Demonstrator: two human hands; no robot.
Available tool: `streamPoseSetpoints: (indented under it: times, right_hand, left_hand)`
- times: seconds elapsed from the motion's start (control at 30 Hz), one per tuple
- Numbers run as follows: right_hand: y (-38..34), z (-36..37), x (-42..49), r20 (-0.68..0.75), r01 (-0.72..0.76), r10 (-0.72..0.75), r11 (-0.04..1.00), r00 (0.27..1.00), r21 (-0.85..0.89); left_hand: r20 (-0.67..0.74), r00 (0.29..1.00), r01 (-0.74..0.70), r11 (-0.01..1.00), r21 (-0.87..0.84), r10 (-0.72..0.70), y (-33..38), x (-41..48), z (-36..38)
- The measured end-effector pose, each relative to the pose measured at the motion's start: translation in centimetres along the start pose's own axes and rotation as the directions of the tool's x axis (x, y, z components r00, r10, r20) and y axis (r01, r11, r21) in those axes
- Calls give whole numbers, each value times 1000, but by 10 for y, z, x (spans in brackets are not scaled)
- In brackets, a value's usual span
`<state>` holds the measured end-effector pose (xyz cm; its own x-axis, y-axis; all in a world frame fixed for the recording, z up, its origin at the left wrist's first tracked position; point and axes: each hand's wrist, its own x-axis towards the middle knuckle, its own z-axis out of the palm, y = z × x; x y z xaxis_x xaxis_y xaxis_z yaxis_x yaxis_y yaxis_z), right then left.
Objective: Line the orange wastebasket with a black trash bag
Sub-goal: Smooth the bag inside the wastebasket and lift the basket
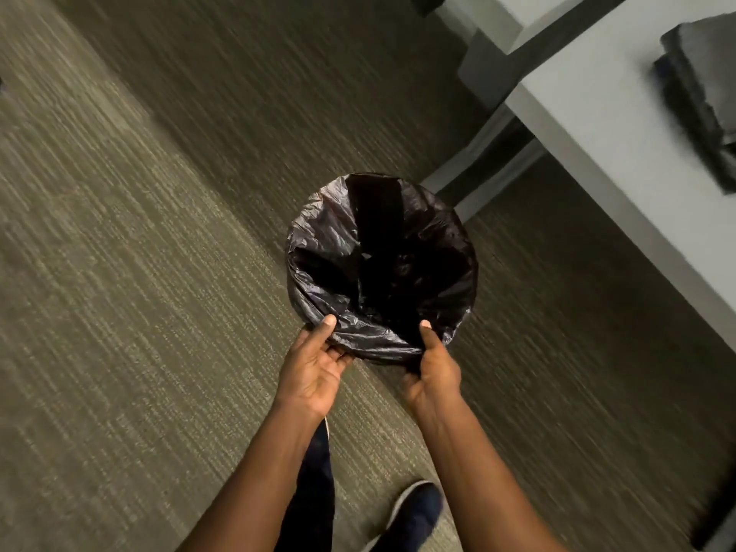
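Note:
A black trash bag point(330, 237) is stretched over the round rim of a wastebasket seen from above; its plastic folds down over the outside and sinks into the dark inside. No orange of the wastebasket shows, the bag hides it. My left hand point(314, 368) grips the bag and rim at the near left, thumb on top. My right hand point(432, 370) grips the bag and rim at the near right, thumb also on top. The frame is blurred by motion.
Grey-green carpet point(139, 272) covers the floor all around. A white table point(597, 113) with grey legs stands at the upper right, with a folded dark stack point(705, 89) on it. My dark shoe point(414, 515) and trouser leg are below my arms.

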<state>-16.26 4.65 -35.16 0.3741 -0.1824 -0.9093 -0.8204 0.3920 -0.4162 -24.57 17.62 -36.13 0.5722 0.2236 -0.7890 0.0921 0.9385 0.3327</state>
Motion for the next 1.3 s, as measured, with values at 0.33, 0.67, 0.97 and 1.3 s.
streamPoseSetpoints:
  times: [0.33, 0.67, 0.97, 1.3]
  right_hand:
    - [-68, -38, 89, 247, 191, -70, 839, 966, -509]
    - [-143, 1, 160, 200, 374, -318, 740, 927, -558]
    - [-196, -26, 191, 311, 457, -492, 209, 813, -865]
    - [-224, -3, 245, 454, 578, -442, 202, 774, -790]
  left_hand:
    - [-12, 1000, -18, 1000, 13, 18, -42, 75, 9]
    - [-31, 999, -24, 999, 39, 25, -83, 88, 9]
    - [39, 999, -1, 992, 127, -4, -105, 102, 4]
    - [8, 1000, -13, 981, 193, 11, -134, 149, 2]
